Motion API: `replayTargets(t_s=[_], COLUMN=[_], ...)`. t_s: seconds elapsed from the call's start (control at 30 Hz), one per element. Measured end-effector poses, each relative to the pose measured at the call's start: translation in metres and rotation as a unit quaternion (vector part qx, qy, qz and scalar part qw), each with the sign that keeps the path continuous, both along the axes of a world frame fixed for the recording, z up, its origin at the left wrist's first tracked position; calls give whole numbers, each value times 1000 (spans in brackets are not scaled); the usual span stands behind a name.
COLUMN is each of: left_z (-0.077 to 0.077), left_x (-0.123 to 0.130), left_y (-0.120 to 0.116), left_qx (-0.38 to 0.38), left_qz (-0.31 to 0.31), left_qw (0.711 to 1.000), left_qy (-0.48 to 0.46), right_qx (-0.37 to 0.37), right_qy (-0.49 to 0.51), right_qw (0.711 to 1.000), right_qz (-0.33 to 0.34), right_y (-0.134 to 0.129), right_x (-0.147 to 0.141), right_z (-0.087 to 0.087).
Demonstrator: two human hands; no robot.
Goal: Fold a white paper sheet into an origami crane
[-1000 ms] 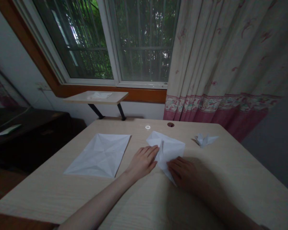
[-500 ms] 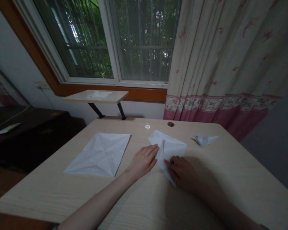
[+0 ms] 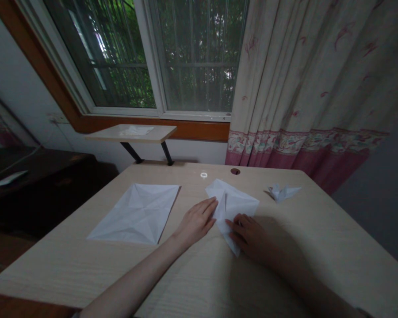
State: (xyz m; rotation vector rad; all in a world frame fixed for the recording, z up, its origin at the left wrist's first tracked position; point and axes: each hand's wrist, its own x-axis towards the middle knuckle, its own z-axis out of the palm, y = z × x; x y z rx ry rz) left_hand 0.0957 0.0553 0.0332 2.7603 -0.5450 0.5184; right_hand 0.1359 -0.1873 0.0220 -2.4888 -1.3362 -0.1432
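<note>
A partly folded sheet of white paper (image 3: 242, 199) lies on the desk in front of me, with a raised fold near its middle and a pointed end toward me. My left hand (image 3: 197, 217) grips its left edge, the fingers stretched over the fold and the thumb lower down. On the near right side, my right hand (image 3: 250, 232) has its fingers bent and pressed on the paper, the index finger and thumb by the pointed part. What lies under the right fingers is hidden.
Left of my hands, a creased square sheet (image 3: 139, 214) lies flat. A folded paper crane (image 3: 283, 193) sits at the right. Toward the back of the desk (image 3: 129, 269) are a white ring (image 3: 203, 175) and a round hole (image 3: 235, 171). A small raised shelf (image 3: 112, 132) holds another white paper (image 3: 137, 130).
The pointed near end of the paper has shifted slightly left and up. Both hands stay almost where they were, and the whole view has moved a little.
</note>
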Motion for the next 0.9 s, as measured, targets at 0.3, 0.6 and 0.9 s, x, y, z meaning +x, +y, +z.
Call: replayTargets(t_s=[0.3, 0.6, 0.9], left_z=[2, 6, 10], left_x=[-1, -5, -12], left_y=[0, -6, -18], left_qx=[-12, -35, -50], left_qz=[10, 16, 34], left_qw=[1000, 999, 998], left_qy=[-7, 8, 26], right_qx=[14, 18, 51], right_qy=[5, 28, 12], right_qw=[1000, 999, 999], right_qz=[5, 16, 4], right_y=[-2, -2, -1], right_x=[3, 5, 3], right_z=[-2, 3, 3])
